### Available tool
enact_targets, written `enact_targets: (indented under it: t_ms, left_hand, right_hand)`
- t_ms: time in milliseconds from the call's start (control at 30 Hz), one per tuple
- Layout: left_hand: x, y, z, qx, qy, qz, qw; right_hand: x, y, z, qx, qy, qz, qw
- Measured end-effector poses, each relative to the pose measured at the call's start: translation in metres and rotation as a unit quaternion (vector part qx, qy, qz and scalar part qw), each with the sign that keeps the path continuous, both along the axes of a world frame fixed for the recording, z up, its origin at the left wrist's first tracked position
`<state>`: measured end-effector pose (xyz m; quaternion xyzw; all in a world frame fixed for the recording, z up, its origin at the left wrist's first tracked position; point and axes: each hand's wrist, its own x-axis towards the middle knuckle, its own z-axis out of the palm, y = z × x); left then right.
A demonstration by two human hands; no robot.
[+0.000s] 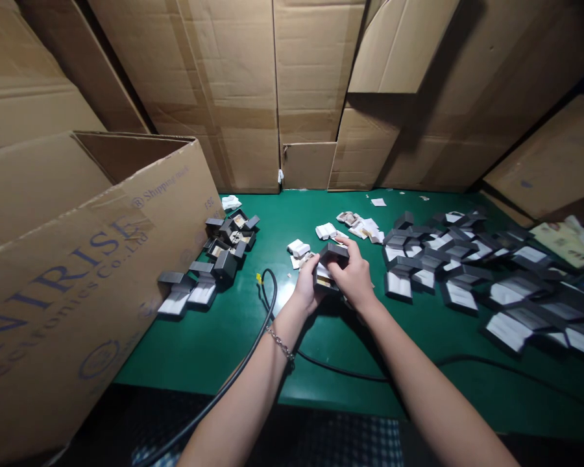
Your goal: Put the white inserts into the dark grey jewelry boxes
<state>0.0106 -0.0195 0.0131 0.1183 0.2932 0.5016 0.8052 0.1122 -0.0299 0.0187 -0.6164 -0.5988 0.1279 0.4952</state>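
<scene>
Both hands meet over the middle of the green table (233, 337). Between them is a small dark grey hinged box (331, 256), its lid up and a pale insert showing inside. My left hand (305, 285) grips the box from the left side; a chain bracelet sits on that wrist. My right hand (354, 275) wraps over the box's right side and top, fingers curled. Small white folded inserts (299, 248) lie just beyond the hands.
A large pile of open grey boxes (472, 272) covers the right half of the table. A smaller group of boxes (219, 259) lies to the left, beside a big printed cardboard carton (78, 279). A black cable (267, 305) loops across the table. Cardboard sheets (316, 97) wall the back.
</scene>
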Motion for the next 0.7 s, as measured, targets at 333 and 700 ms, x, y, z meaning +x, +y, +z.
enact_targets:
  t_ms: [333,700]
  left_hand:
    - [0.0004,0.0003,0.0008,0.006,0.014,0.006,1.0]
    - [-0.0005,0.0006,-0.0006,0.006,-0.006,-0.002,1.0]
  right_hand:
    - [0.0001,-0.0008,0.0008,0.006,-0.001,0.004,1.0]
    - [0.0,-0.0004,0.0022,0.005,0.001,0.008,1.0]
